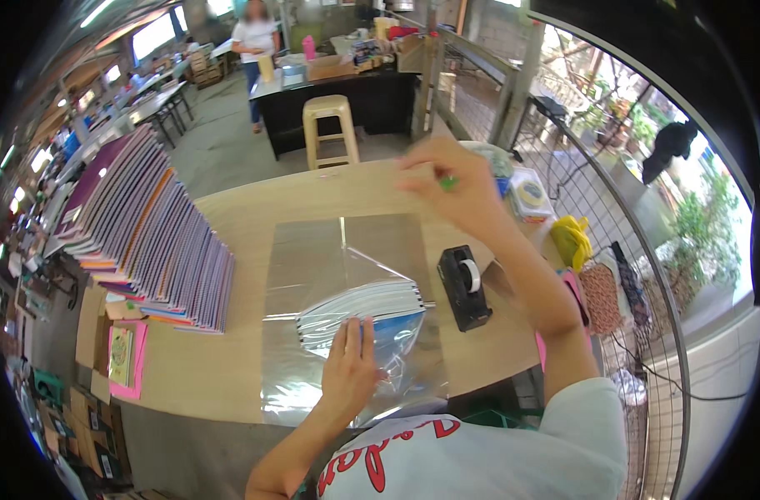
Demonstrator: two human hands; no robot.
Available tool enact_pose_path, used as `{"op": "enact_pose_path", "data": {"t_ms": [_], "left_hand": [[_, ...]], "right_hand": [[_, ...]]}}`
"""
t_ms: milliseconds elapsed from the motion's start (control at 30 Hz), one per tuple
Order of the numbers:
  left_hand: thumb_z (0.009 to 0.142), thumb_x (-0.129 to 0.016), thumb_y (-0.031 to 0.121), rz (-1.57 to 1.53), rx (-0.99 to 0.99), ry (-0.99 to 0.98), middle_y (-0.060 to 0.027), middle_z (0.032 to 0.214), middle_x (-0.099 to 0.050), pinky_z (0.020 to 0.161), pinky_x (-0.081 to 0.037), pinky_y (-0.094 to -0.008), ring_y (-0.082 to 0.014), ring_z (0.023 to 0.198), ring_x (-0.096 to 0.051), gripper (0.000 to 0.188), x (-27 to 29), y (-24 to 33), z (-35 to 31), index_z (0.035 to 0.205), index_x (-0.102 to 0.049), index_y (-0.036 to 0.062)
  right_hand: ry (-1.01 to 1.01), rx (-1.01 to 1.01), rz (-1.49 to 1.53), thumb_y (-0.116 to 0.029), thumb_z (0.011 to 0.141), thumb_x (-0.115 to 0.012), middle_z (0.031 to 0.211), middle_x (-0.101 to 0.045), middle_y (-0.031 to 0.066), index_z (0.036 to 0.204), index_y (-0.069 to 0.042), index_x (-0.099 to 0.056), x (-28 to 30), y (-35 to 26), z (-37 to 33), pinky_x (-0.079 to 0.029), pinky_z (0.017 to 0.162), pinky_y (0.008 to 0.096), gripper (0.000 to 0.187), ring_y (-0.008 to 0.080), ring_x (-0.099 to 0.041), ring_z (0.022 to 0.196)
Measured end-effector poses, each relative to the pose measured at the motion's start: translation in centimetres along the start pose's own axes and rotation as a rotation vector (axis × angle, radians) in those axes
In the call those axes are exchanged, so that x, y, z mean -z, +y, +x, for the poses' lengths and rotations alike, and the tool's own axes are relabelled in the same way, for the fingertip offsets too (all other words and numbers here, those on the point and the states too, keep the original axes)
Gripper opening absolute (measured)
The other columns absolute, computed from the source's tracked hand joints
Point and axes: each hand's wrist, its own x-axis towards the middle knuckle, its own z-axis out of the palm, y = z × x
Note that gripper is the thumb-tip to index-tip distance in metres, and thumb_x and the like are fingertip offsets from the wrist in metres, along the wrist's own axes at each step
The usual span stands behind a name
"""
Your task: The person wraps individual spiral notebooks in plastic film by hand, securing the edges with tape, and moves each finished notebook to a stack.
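My left hand (352, 360) lies with its fingers stretched out on a small pile of spiral-bound notebooks (355, 307), white with some blue at the right. Beneath and around them a clear plastic sheet (301, 250) is spread on the table, with a flap folded up toward the notebooks. Raised above the far right part of the table, my right hand (451, 175) is closed and blurred by motion. A bit of green shows in its fingers, too little to name. Below that forearm stands a black tape dispenser (464, 287) with a roll of tape.
A tall stack of spiral-bound notebooks (151, 233) leans on the wooden table (247, 208) at left, beside a pink sheet (128, 358). At right lie a round-lidded tub (530, 196) and a yellow cloth (572, 242), next to a wire-mesh railing. A stool (330, 129) and a person (255, 42) are beyond.
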Motion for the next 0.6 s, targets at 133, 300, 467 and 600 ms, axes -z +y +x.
{"op": "enact_pose_path", "data": {"t_ms": [133, 300, 467, 600], "left_hand": [[0.058, -0.089, 0.023, -0.011, 0.005, 0.01, -0.0276, 0.139, -0.04, 0.106, -0.041, -0.046, -0.0447, 0.13, -0.042, 0.105, -0.3, 0.8, 0.1, 0.144, -0.035, -0.0053], [0.059, -0.089, 0.024, 0.003, 0.007, 0.034, -0.0267, 0.141, -0.039, 0.106, -0.042, -0.0457, -0.0436, 0.13, -0.042, 0.104, -0.7, 0.9, 0.0, 0.143, -0.035, -0.0053], [0.06, -0.089, 0.023, 0.035, 0.047, 0.022, -0.0263, 0.141, -0.039, 0.106, -0.042, -0.0441, -0.0424, 0.13, -0.042, 0.103, -0.5, 0.7, -0.2, 0.143, -0.035, -0.0057], [0.062, -0.087, 0.024, 0.052, 0.019, 0.023, -0.026, 0.141, -0.039, 0.107, -0.041, -0.0432, -0.0419, 0.13, -0.042, 0.101, -0.5, 1.1, -0.1, 0.143, -0.035, -0.0068]], "right_hand": [[-0.275, -0.844, -0.086, -0.034, 0.073, -0.083, 0.088, -0.07, 0.0158, 0.092, 0.0, -0.07, 0.7, 14.8, -21.9, -0.053, 0.069, 0.0394, 0.041, 0.0278, -0.069, 0.077], [-0.284, -1.42, 0.093, -0.03, 0.074, -0.084, 0.061, -0.064, 0.0116, 0.072, 0.003, -0.071, -1.5, 16.7, -33.1, -0.047, 0.054, 0.0367, 0.036, 0.0214, -0.06, 0.054], [-0.011, -1.291, 0.104, -0.023, 0.074, -0.084, 0.056, -0.058, 0.0032, 0.065, 0.001, -0.07, -2.7, 12.2, -33.9, -0.036, 0.045, 0.0328, 0.029, 0.0123, -0.048, 0.045], [0.753, -1.945, 1.146, -0.016, 0.087, -0.071, 0.066, -0.061, 0.0069, 0.08, -0.005, -0.064, -6.9, 11.0, -40.7, -0.041, 0.046, 0.0329, 0.015, 0.0159, -0.054, 0.05]]}}
